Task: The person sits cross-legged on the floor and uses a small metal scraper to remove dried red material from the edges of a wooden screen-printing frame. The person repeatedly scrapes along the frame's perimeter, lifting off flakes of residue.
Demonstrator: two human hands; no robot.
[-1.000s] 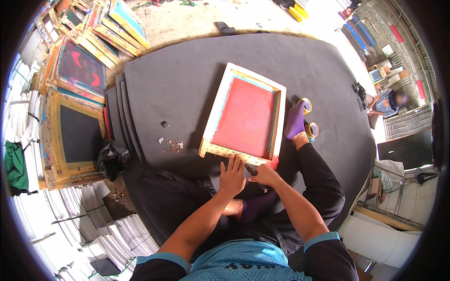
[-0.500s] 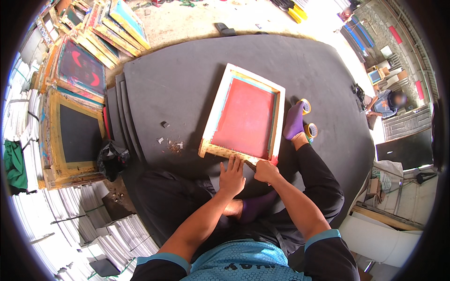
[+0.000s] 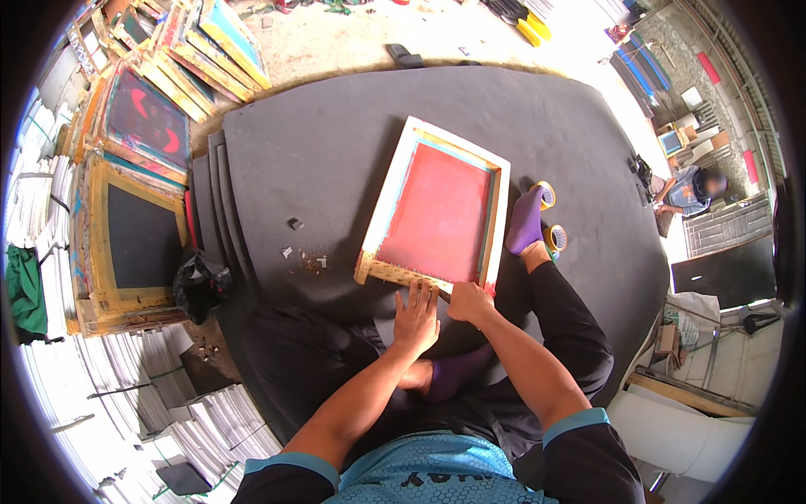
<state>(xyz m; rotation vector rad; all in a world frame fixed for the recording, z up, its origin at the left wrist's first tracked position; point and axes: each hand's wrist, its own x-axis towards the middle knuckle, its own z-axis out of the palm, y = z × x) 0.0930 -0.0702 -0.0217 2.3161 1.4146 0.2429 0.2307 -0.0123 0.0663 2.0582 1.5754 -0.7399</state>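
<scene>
A wooden screen-printing frame with a red mesh panel leans at a slight angle in front of me. Small specks dot its near bar. Against that bar, my left hand lies with fingers extended, touching the wood left of its middle. My right hand is closed around a narrow dark tool, whose tip meets the bar beside my left fingertips. Most of the tool is hidden in the fist, so its exact kind does not show.
Debris lies on the black mat left of the frame. Two tape rolls sit by my purple-socked foot. More screen frames and bundled white stacks stand at left. Another person sits far right.
My right hand has shifted slightly left and up along the near bar, bringing the tool closer to my left fingers. My left hand stays nearly in place.
</scene>
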